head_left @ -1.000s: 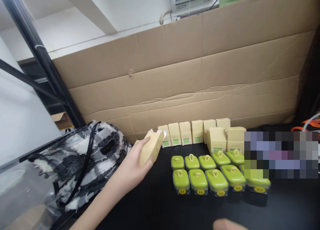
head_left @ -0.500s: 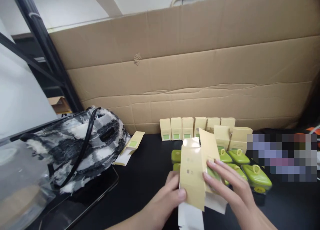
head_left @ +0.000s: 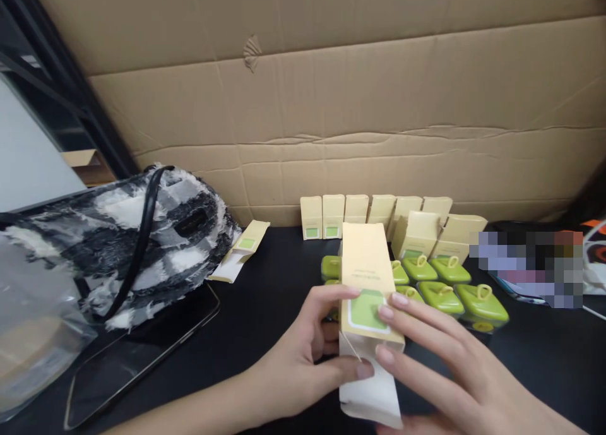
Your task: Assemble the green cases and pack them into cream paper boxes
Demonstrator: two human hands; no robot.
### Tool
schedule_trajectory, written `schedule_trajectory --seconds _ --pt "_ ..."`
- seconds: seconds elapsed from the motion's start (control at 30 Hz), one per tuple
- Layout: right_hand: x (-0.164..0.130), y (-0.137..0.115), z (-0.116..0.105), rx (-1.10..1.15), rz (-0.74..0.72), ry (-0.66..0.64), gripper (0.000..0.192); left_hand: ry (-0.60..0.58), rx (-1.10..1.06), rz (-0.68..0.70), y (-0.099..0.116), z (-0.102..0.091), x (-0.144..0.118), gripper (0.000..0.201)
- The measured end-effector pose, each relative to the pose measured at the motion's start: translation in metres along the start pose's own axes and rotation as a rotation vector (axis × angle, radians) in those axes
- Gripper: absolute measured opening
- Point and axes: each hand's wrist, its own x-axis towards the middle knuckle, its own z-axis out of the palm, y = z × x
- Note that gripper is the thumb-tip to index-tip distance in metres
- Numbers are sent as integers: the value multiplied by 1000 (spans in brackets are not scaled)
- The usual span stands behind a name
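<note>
A pale yellow cardboard box (head_left: 365,253) with a green label is held upright between my hands, a white flap (head_left: 372,384) hanging from its lower end. My left hand (head_left: 303,353) grips its left side, index finger beside the label and thumb on the flap. The fingers of my right hand (head_left: 449,365) press on the box's right edge and on the flap; its thumb is mostly hidden. Behind the box, several small containers with green lids (head_left: 483,303) and yellow loop handles stand in rows, some partly covered by the box.
Several yellow boxes (head_left: 311,219) stand in a row against the cardboard wall (head_left: 303,100). A flattened carton (head_left: 247,242) lies beside a fluffy black-and-white bag (head_left: 189,258). A dark tray-like thing (head_left: 142,365) and a clear plastic bag (head_left: 42,359) are at left. White cables (head_left: 597,274) lie at right.
The box has been turned from its plain printed side to the labelled side, and its sides now stand opened out. My left fingers moved up to the label. The view tilted down.
</note>
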Motion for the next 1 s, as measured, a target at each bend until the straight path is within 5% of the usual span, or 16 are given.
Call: schedule_trajectory --seconds 0.07,0.23,0.4,0.63,0.83,1.0 --pt "5 -1 -2 5 2 35 16 7 -27 -5 1 1 2 59" --pt "11 -9 -2 26 261 52 26 21 -99 -21 6 3 4 43" --pt "7 -7 -1 -60 125 14 31 180 -126 -12 6 8 3 35" --pt "8 -10 0 -47 250 -15 32 291 -148 -86 9 16 3 24" --pt "3 0 -2 -49 79 55 24 214 -137 -75 6 14 0 20" --pt "-3 2 -6 43 60 21 26 103 -42 -81 -3 7 -4 51"
